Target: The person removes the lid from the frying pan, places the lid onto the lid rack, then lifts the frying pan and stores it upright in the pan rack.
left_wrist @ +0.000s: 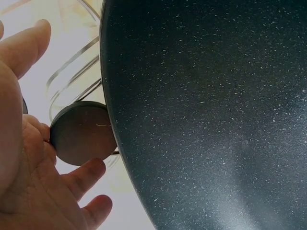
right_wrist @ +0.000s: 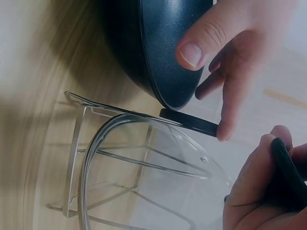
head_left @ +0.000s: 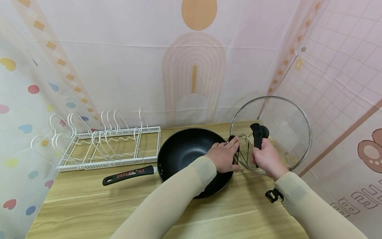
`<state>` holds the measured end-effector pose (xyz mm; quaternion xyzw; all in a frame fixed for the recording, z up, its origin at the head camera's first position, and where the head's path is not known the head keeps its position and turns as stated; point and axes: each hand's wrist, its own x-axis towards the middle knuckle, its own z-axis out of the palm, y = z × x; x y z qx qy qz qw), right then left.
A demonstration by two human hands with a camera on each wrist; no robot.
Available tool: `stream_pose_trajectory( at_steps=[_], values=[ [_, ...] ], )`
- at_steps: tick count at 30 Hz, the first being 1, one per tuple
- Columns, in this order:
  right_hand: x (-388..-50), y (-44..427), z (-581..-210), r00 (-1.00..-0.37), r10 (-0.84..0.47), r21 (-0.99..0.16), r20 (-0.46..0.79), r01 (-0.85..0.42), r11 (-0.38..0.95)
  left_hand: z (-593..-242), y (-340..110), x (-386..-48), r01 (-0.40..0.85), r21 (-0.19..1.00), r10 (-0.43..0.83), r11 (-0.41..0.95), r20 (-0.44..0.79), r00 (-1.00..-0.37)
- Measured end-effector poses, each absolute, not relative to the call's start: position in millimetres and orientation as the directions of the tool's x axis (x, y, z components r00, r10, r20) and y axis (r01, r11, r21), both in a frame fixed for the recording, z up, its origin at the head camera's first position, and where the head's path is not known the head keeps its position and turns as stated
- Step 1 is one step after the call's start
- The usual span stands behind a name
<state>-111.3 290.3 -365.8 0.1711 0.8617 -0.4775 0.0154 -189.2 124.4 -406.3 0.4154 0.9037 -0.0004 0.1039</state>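
Observation:
My right hand [head_left: 268,159] grips the black upright handle [head_left: 256,134] of a large clear glass lid [head_left: 309,132] with a metal rim. The lid stands on edge, its lower part within a wire lid rack [right_wrist: 74,158]. My left hand [head_left: 223,154] reaches across the wok's right side with fingers extended. Its fingertips touch a black round disc [left_wrist: 84,134] on the rack. A black speckled wok [head_left: 179,156] stands left of the rack, its rim close to the disc. The right wrist view shows the lid's rim [right_wrist: 86,182] between the rack's wires.
A white metal dish rack [head_left: 110,162] with tall curved loops stands at the left on the wooden table [head_left: 89,205]. The wok's long black handle [head_left: 128,175] points left, in front of that rack. Patterned curtains [head_left: 125,59] hang behind and at both sides.

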Motion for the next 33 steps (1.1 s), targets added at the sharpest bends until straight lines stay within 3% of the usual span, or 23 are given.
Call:
stream_pose_trajectory(
  at_steps=[33],
  values=[
    [-107.2, 282.8, -374.2, -0.953, 0.221, -0.779, -0.205, 0.296, 0.552, -406.6, 124.2, -190.9, 0.748, 0.127, 0.755, 0.651, -0.201, -0.623]
  ],
)
